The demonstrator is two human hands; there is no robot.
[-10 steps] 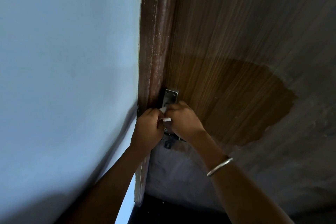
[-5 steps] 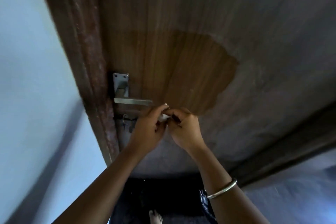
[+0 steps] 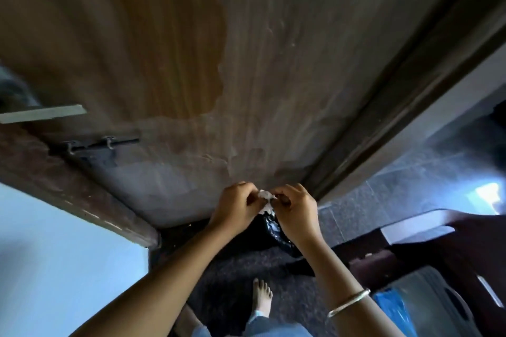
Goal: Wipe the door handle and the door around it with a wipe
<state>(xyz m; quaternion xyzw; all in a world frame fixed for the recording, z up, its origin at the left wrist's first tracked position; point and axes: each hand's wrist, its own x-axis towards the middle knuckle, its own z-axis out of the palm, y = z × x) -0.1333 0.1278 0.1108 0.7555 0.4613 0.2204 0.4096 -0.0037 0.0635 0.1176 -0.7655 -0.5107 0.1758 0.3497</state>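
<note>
A small crumpled white wipe point(image 3: 265, 201) is pinched between my left hand point(image 3: 236, 206) and my right hand point(image 3: 297, 210), held low in front of the wooden door point(image 3: 273, 76). The silver lever door handle point(image 3: 43, 113) sticks out at the far left, well away from both hands. A darker brown patch point(image 3: 178, 49) marks the door above and right of the handle. A black sliding bolt point(image 3: 98, 145) sits just under the handle. My right wrist carries a thin metal bangle.
The brown door frame point(image 3: 68, 186) and a pale blue wall point(image 3: 54, 268) lie at the left. A dark frame edge point(image 3: 397, 90) runs up the right. Below are dark speckled floor, my bare foot point(image 3: 261, 298), a dark bag, furniture and a blue-lined bin point(image 3: 427, 306) at right.
Both hands came off the handle and dropped down and right with the wipe. The view swung right and downward, pushing the handle to the left edge and revealing the floor.
</note>
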